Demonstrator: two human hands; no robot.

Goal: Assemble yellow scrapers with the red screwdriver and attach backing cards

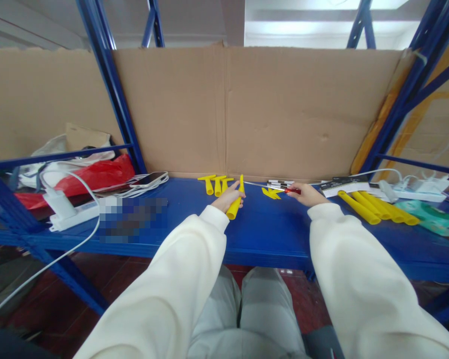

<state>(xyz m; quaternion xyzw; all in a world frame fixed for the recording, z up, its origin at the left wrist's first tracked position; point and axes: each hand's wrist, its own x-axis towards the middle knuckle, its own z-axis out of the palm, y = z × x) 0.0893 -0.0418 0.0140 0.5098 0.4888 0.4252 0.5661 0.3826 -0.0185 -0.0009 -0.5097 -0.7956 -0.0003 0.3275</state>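
Observation:
My left hand (pixel 229 198) is closed around a yellow plastic tube (pixel 233 209), its wide round end facing me and its narrow far end rising above my fingers. My right hand (pixel 307 195) is closed on the red handle of a screwdriver (pixel 292 191). The thin shaft points left toward the yellow tube; whether its tip touches the tube I cannot tell. Under and behind the shaft lie small flat yellow pieces (pixel 271 193). Left of my left hand stand several yellow tubes with crosspieces (pixel 209 186) on the blue shelf (pixel 262 234).
Plain yellow tubes (pixel 359 207) lie at right, beside a black-and-white box (pixel 344 185) and a green packet (pixel 430 218). A phone (pixel 148 180), a red bag (pixel 101 177) and a white power strip (pixel 75 215) sit at left. A cardboard sheet (pixel 277 114) closes the back.

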